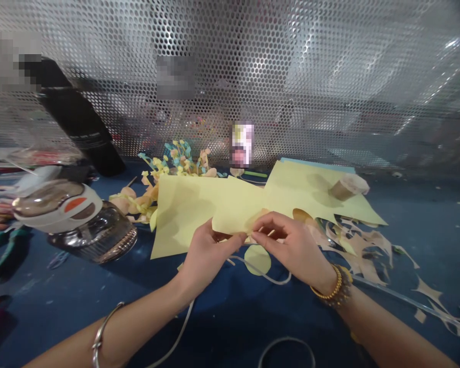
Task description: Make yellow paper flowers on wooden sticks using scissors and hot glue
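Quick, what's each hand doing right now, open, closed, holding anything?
Left hand: closed, pinching the pale yellow paper sheet.
Right hand: closed, pinching the same sheet.

The right hand (293, 250) can move over the blue table (222, 327) close by, but a glass jar (95, 235) blocks the left, paper scraps (356, 250) lie right, and a metal mesh wall (253, 66) stands far off.

Dark blue, paper-flecked worktop (417, 225), and directly on it: overlapping pale yellow paper sheets (187, 214), a round pale yellow paper disc (257, 259), jagged tan paper offcuts (362, 250), a thin white cord (270, 276), a ribbed clear glass jar with a white-and-orange top (95, 235), green-handled pliers (7, 250), all spread across the front and middle
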Demonstrator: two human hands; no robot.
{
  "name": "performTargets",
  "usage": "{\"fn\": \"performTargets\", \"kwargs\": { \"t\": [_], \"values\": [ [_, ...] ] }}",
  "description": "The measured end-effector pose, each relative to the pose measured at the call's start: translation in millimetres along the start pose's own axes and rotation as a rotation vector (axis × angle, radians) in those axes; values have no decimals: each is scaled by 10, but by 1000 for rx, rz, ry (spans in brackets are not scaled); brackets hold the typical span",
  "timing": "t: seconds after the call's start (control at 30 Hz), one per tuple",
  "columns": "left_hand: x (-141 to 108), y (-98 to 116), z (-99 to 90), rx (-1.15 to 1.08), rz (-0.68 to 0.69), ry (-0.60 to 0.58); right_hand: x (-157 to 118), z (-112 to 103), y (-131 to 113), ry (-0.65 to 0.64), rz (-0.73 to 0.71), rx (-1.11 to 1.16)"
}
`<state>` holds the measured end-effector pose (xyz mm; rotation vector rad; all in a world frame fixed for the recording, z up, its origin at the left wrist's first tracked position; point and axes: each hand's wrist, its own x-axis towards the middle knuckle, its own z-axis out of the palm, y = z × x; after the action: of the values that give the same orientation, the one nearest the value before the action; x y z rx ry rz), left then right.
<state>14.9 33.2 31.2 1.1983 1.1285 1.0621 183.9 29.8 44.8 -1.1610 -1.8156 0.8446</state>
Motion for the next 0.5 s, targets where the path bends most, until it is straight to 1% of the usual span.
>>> {"fn": "performTargets", "kwargs": {
  "t": [0.13, 0.27, 0.5],
  "values": [
    [7, -28, 17, -41, -46, 1, 22, 14, 55, -22, 95, 140],
    [1, -79, 34, -42, -84, -6, 26, 45, 106, -30, 159, 199],
    [-3, -89, 36, -55, -72, -3, 23, 72, 99, -9, 218, 269]
  ]
}}
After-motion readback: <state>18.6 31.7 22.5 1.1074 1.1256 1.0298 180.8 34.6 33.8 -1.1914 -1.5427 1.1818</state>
